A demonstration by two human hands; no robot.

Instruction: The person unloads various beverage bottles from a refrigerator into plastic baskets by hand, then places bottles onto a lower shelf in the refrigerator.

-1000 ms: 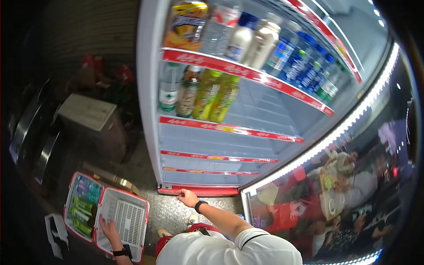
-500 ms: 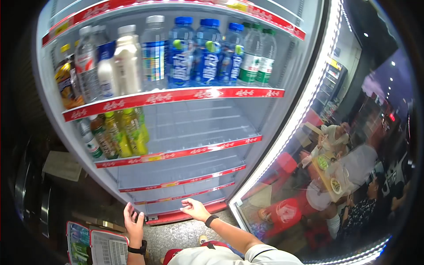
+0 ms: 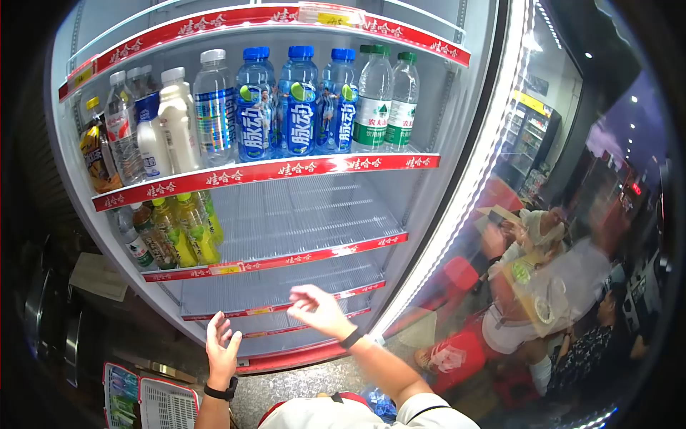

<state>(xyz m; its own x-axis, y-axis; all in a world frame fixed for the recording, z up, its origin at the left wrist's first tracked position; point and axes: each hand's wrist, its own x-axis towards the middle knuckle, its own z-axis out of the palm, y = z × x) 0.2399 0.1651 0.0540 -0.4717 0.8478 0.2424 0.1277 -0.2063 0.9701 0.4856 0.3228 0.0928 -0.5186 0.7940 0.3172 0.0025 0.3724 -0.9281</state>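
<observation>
My left hand (image 3: 223, 344) is raised in front of the lower part of an upright drinks fridge, its fingers apart and nothing in it. To its right, my right hand (image 3: 320, 312) hovers before the lower shelves, slightly blurred, with loosely bent fingers and no object in them. Neither hand touches a shelf. Nearest above them is a shelf (image 3: 314, 218) with yellow-green tea bottles (image 3: 194, 232) and a few others at its left end. On the shelf above stand blue-capped sports drink bottles (image 3: 298, 107), green-capped water bottles (image 3: 400, 107) and white milk-drink bottles (image 3: 176, 118).
A red-rimmed plastic basket (image 3: 168, 404) with packaged goods beside it stands on the floor at lower left. The fridge's glass door (image 3: 457, 214), edged with lights, is swung out on the right. Seated people (image 3: 543, 232) and red stools (image 3: 457, 350) show beyond it.
Both hands have risen a little relative to the fridge, the right one now in front of the lower shelves. The camera view has shifted slightly. Neither hand has taken anything.
</observation>
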